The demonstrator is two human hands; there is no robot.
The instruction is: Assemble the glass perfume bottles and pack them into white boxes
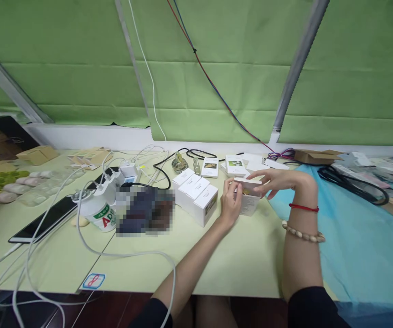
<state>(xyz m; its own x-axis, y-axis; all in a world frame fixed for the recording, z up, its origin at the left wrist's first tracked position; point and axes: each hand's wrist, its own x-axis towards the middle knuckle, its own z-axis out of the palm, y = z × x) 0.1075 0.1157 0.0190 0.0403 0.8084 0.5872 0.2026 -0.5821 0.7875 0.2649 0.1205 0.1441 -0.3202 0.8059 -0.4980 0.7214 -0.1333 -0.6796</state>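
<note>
My left hand (231, 200) grips the side of a small white carton (250, 203) that stands on the pale green table (237, 264). The carton's top flap is open and a gold bottle cap shows inside. My right hand (276, 180) hovers over the carton's top with fingers spread, touching the open flap. A red string and a bead bracelet circle my right wrist. Left of the carton stand three closed white cartons (196, 195) in a row.
Behind lie flat white boxes (235, 165), two small glass bottles (179, 162), a cardboard box (314, 156) and black cables. At left are a white bottle (98, 213), a dark tablet (44, 221), chargers and white cords. A blue cloth (360, 246) covers the right side.
</note>
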